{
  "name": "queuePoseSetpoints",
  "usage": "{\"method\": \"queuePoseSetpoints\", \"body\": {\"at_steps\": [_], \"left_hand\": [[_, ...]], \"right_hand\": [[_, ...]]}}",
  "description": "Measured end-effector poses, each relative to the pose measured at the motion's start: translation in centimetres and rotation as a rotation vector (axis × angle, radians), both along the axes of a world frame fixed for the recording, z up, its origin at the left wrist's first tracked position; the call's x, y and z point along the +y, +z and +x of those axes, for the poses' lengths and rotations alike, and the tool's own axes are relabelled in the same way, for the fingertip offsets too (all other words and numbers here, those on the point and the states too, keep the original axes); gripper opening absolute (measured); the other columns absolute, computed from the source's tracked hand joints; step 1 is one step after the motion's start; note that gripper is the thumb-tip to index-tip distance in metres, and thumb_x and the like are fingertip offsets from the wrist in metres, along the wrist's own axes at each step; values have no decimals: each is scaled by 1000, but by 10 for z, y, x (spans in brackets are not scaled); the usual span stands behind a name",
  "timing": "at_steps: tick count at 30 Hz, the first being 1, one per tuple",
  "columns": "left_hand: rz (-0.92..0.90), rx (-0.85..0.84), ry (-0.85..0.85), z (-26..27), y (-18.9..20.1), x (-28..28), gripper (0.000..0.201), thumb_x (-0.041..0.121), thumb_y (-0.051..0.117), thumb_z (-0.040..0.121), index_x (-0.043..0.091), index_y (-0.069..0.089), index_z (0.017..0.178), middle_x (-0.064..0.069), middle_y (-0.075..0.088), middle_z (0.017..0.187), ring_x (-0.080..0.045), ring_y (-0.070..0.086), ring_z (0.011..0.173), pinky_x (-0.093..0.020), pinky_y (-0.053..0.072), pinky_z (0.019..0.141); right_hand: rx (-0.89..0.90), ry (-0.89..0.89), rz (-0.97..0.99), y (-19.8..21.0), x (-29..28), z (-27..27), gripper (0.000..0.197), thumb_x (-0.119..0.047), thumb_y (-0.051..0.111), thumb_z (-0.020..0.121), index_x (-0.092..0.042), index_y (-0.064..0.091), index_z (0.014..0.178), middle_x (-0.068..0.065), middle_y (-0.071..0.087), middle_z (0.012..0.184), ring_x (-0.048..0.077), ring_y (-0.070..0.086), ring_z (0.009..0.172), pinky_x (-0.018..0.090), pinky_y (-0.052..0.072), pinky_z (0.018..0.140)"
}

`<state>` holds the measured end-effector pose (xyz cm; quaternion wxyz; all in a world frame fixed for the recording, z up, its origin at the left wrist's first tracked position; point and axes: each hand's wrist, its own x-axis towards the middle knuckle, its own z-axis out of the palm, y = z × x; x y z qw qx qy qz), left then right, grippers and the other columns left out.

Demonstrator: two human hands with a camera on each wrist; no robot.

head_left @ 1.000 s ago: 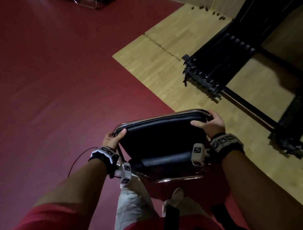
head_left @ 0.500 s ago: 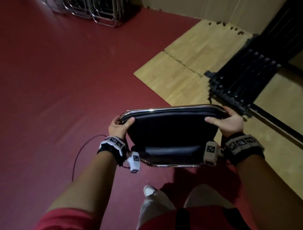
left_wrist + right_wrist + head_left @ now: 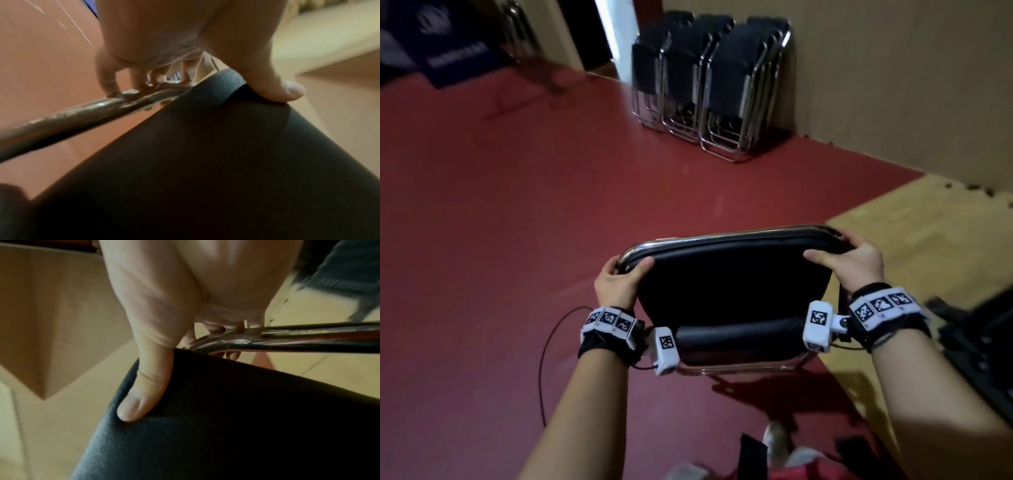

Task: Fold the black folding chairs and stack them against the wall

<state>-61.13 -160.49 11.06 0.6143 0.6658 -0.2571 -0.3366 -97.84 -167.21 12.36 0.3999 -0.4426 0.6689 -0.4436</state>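
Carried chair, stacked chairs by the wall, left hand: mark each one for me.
carried chair (image 3: 726,291), head view, on the black padded panel.
stacked chairs (image 3: 726,78), head view, on a dark cushion of the stack at the wall.
left hand (image 3: 616,284), head view, on the back of the hand.

Hall or function room, red floor (image 3: 517,212), wooden flooring (image 3: 928,240) (pale), stacked folding chairs (image 3: 709,78) against wall (image 3: 893,68)

Dark blue mat (image 3: 453,51), black rack (image 3: 983,346)
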Motion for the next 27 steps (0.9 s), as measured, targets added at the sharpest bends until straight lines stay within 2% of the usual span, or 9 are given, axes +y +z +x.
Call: {"method": "queuePoseSetpoints", "body": {"at_steps": [3,6,8,11,13,17,20,25,27], "left_hand": [[-39,-6,85,28,15,-49,29,11,88,73,20,66,91,4,70,90,-10,63,81,-14,51,72],[-64,2,148,62,17,-102,36,13,88,73,14,66,102,3,70,93,-11,65,84,-19,51,76],[-67,25,161,83,14,-140,34,12,87,74,16,65,100,5,69,91,-9,64,82,-18,51,74],[-59,21,178,123,7,-214,30,15,89,72,21,65,90,5,68,88,-9,63,79,-19,50,72],[-51,26,182,150,3,-261,31,18,91,69,21,66,87,4,69,87,-11,63,79,-22,50,74],[-13,36,168,214,5,-358,35,16,91,69,18,65,92,1,70,92,-11,64,81,-23,50,75],[7,26,125,255,15,-426,37,16,90,70,19,64,94,3,69,92,-13,64,84,-23,50,77],[13,31,106,310,23,-540,73,41,97,42,18,66,103,-3,72,104,-16,69,93,-28,53,84],[24,19,103,327,21,-588,74,36,98,49,12,67,112,-5,72,107,-17,68,95,-28,53,85]], "right_hand": [[10,67,-53,18,-79,33,80,-26,95,57,-14,61,128,-3,65,116,13,61,106,21,44,87],[12,112,-77,20,-160,69,91,-38,97,43,-19,63,126,-3,68,117,15,64,106,30,52,93],[9,124,-81,18,-207,91,93,-40,97,40,-21,63,124,-3,68,116,16,65,105,34,54,93],[14,137,-102,10,-286,134,78,-26,97,51,-14,65,121,0,68,113,15,65,105,25,50,89],[-8,129,-111,1,-334,160,71,-24,97,50,-15,67,114,-2,69,107,15,66,101,22,49,84],[-10,100,-84,-11,-432,220,82,-40,95,36,-18,69,110,-2,71,106,15,67,100,30,54,91],[-19,87,-74,-7,-488,255,79,-38,96,38,-18,69,110,-2,71,106,15,67,100,32,54,93],[-25,83,-61,-4,-584,302,64,-22,96,51,-18,68,109,-3,70,102,15,67,97,23,50,82],[-13,85,-62,-6,-629,318,62,-26,97,49,-23,68,104,-4,70,103,14,67,98,26,52,85]]}}
